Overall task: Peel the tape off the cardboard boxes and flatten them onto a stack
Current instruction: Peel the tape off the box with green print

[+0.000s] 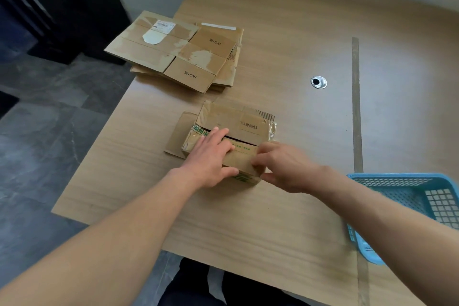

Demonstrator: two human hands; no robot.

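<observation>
The right hand (285, 169) has its fingertips curled in and pinched with the thumb on the near right corner of the cardboard box (238, 119). Whether a tape end sits between them, I cannot tell from here. The left hand (211, 156) lies spread on the box's top, fingers straight and pressing the near flap down, thumb against the near face.

The box stands in the middle of the table (248, 218), nearer its left edge than its right. A dark slit shows between the top flaps, one flap (178, 131) splays flat to the left, and crinkled clear tape (272, 130) clings to the right end.

The risks, as I judge them:
- The tape may tear into slivers if it is pulled sharply upward, or take the paper skin off the cardboard with it.
- If the left hand eases off, the light box will likely lift or skid with the pull instead of letting the strip go.
- Pressing too hard may cave the top in.

The stack (183, 57) of flattened boxes sits at the far left, overhanging the table's left edge, so a carelessly added sheet could tip it onto the floor. A blue basket (402, 181) sits at the near right edge.
</observation>
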